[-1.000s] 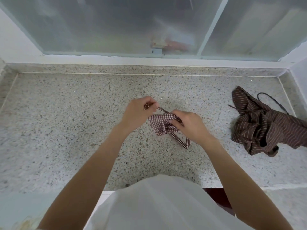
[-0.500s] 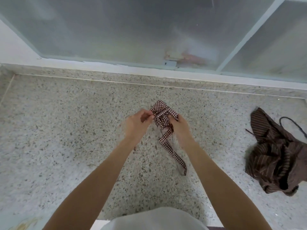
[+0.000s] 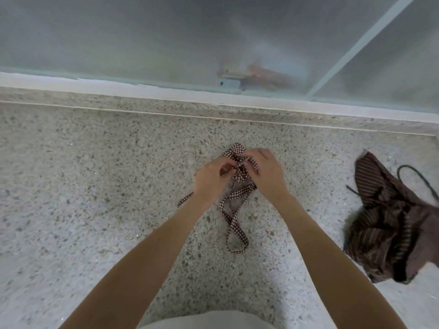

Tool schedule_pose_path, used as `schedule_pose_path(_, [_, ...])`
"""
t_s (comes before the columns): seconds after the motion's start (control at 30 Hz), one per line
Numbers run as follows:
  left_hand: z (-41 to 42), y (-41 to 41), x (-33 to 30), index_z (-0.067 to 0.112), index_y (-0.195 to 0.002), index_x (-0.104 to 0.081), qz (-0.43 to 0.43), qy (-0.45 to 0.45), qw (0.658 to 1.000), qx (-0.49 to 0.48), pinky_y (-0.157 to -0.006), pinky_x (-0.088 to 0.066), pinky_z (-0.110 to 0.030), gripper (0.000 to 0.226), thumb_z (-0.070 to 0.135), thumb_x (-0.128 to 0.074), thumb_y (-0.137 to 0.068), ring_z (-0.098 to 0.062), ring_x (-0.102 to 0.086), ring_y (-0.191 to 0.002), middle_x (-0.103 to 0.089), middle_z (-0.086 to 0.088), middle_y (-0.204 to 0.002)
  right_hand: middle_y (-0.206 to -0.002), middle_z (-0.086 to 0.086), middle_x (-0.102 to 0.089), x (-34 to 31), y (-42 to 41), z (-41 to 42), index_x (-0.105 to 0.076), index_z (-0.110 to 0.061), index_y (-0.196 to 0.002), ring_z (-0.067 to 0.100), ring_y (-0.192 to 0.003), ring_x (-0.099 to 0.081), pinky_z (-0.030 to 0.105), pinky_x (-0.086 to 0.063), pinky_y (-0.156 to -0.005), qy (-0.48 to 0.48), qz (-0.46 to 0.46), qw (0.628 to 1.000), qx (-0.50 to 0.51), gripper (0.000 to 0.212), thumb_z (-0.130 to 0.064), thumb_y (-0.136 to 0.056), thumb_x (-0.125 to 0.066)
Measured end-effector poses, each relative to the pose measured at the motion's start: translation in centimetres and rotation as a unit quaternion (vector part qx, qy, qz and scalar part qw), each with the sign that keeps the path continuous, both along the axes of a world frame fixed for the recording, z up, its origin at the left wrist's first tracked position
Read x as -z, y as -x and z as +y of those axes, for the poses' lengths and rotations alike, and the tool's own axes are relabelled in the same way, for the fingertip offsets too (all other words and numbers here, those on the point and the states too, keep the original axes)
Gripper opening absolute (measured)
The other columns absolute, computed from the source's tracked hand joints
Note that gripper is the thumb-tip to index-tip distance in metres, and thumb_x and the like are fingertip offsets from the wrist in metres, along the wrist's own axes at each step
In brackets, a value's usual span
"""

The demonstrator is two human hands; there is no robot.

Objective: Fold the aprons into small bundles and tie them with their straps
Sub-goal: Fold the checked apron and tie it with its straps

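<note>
A small bundle of brown-and-white checked apron [image 3: 237,150] lies on the speckled stone counter [image 3: 95,186], mostly hidden between my hands. My left hand [image 3: 210,180] pinches its strap at the bundle's left side. My right hand [image 3: 266,173] grips the strap over the bundle's right side. Loose checked strap [image 3: 234,222] trails toward me in a loop, and another end pokes out left of my left wrist. A crumpled brown striped apron [image 3: 389,222] with a dark cord lies at the right, apart from both hands.
A frosted glass window [image 3: 166,39] with a white sill runs along the counter's far edge. A raised stone lip borders the counter at the back. My pale garment shows at the bottom edge.
The bundle and my hands have shifted farther from me on the counter. The checked strap hangs out longer and now forms a loop toward me; the view has tilted down.
</note>
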State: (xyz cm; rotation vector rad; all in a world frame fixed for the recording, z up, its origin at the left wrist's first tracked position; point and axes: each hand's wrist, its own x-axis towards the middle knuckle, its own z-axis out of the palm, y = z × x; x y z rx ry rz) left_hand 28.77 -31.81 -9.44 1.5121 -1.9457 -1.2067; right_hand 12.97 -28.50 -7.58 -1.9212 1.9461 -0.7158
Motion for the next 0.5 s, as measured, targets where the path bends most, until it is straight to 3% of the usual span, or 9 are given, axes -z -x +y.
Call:
schedule_pose_path(0.07, [0.4,-0.3,0.2,0.017,-0.099,-0.063,-0.006,0.019,1.000,-0.019,-0.065,-0.053,-0.028,0.014,0.021,-0.066,-0.085,-0.009,-0.062,-0.073,-0.067,0.007,-0.089,-0.101,0.007,-0.066,-0.3,-0.7,-0.9,-0.067,-0.009,-0.100,0.028,-0.097,-0.058,0.032,-0.046,-0.082,-0.037,0.008,0.995,-0.088,0.017,-0.008,-0.083,-0.066])
schedule_pose_path(0.17, [1.2,-1.2,0.4,0.017,-0.094,-0.057,-0.057,0.042,0.995,-0.068,-0.052,-0.044,-0.025,0.015,0.023,-0.067,-0.085,-0.011,-0.060,-0.066,-0.060,0.012,-0.089,-0.091,0.003,-0.067,0.3,-1.2,-1.5,-0.070,-0.011,-0.091,0.026,-0.090,-0.061,0.033,-0.050,-0.077,-0.041,0.105,0.979,-0.168,0.014,-0.010,-0.077,-0.072])
schedule_pose_path(0.3, [2.0,-1.8,1.1,0.020,-0.079,-0.066,-0.185,0.228,0.956,-0.012,-0.065,-0.044,-0.030,0.011,0.024,-0.074,-0.074,-0.021,-0.057,-0.077,-0.060,0.002,-0.085,-0.081,0.002,-0.066,0.6,-1.1,-2.8,-0.073,-0.014,-0.079,0.025,-0.080,-0.060,0.035,-0.054,-0.069,-0.030,0.179,0.962,-0.202,0.005,-0.013,-0.074,-0.075])
schedule_pose_path(0.33, [2.0,-1.6,0.9,0.022,-0.082,-0.067,-0.215,0.214,0.952,0.035,-0.068,-0.044,-0.030,0.013,0.033,-0.072,-0.077,-0.019,-0.058,-0.077,-0.060,0.003,-0.083,-0.080,0.003,-0.065,0.6,-1.2,-3.1,-0.073,-0.014,-0.078,0.025,-0.080,-0.059,0.035,-0.054,-0.069,-0.031,0.191,0.957,-0.217,0.003,-0.013,-0.075,-0.074])
schedule_pose_path(0.43, [1.9,0.2,0.4,0.025,-0.091,-0.064,-0.316,0.056,0.939,0.121,-0.062,-0.046,-0.027,0.042,0.063,-0.048,-0.085,-0.015,-0.061,-0.076,-0.062,0.007,-0.085,-0.091,0.004,-0.063,-0.2,-1.5,-3.5,-0.072,-0.013,-0.089,0.022,-0.090,-0.057,0.033,-0.049,-0.070,-0.085,0.187,0.950,-0.236,0.013,-0.021,-0.087,-0.061])
schedule_pose_path(0.5, [1.7,1.2,0.3,0.021,-0.093,-0.062,-0.373,0.037,0.917,0.139,-0.056,-0.043,-0.027,0.042,0.060,-0.044,-0.088,-0.015,-0.060,-0.071,-0.062,0.005,-0.082,-0.099,0.003,-0.059,-0.3,-1.6,-3.8,-0.069,-0.015,-0.098,0.019,-0.095,-0.054,0.033,-0.048,-0.072,-0.137,0.169,0.950,-0.222,0.022,-0.027,-0.094,-0.052])
